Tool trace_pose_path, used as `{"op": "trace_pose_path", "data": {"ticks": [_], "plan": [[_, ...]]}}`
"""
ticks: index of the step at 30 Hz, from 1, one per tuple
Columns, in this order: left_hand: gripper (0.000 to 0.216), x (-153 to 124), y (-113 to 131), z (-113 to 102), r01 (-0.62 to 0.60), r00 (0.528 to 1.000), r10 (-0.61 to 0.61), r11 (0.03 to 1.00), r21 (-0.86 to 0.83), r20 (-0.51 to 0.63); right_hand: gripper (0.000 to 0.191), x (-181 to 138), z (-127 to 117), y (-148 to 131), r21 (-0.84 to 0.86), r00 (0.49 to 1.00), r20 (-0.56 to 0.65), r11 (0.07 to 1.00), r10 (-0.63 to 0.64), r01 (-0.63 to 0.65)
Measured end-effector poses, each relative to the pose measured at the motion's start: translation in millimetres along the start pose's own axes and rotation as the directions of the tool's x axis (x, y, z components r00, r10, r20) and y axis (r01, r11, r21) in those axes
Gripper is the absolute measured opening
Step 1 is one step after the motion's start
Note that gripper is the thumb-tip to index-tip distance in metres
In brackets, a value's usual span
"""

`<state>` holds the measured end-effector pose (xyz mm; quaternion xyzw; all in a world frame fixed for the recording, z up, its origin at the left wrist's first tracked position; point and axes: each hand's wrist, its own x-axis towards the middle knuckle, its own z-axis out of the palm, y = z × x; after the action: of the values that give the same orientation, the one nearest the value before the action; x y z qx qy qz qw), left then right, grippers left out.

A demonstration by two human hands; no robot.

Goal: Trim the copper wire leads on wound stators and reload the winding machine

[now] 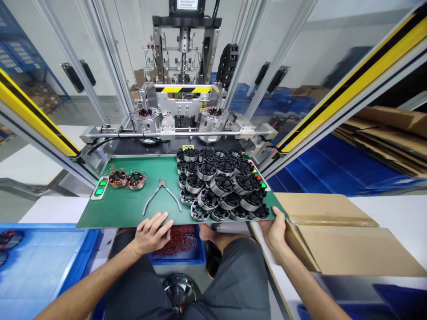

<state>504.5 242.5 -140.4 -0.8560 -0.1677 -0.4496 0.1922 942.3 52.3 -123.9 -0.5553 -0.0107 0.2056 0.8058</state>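
Green desk: ring cores stacked right, pliers central, presumably for reach; left hand loosely spread at near edge, right hand grip unclear

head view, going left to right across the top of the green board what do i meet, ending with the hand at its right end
Along the green board: panel with green-lit buttons → first copper-wound ring → second copper-wound ring → pliers → piled black-and-silver rings → right hand.
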Motion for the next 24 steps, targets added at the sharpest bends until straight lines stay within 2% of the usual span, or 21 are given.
{"op": "trace_pose_path", "data": {"ticks": [13, 24], "plan": [[0.032, 7.3, 1.4, -1.9, -0.002, 1.0, 0.002, 1.0, -0.008, -0.016, 0.054, 1.5, -2.9, 1.9, -0.023, 1.0, 0.016, 1.0, 0.02, -0.019], [0.03, 14.5, 2.2, -4.4, -0.003, 1.0, 0.003, 1.0, -0.018, -0.015, 0.05, 0.9, -0.2, 1.3, -0.025, 1.0, -0.016, 1.0, 0.017, -0.017]]}}
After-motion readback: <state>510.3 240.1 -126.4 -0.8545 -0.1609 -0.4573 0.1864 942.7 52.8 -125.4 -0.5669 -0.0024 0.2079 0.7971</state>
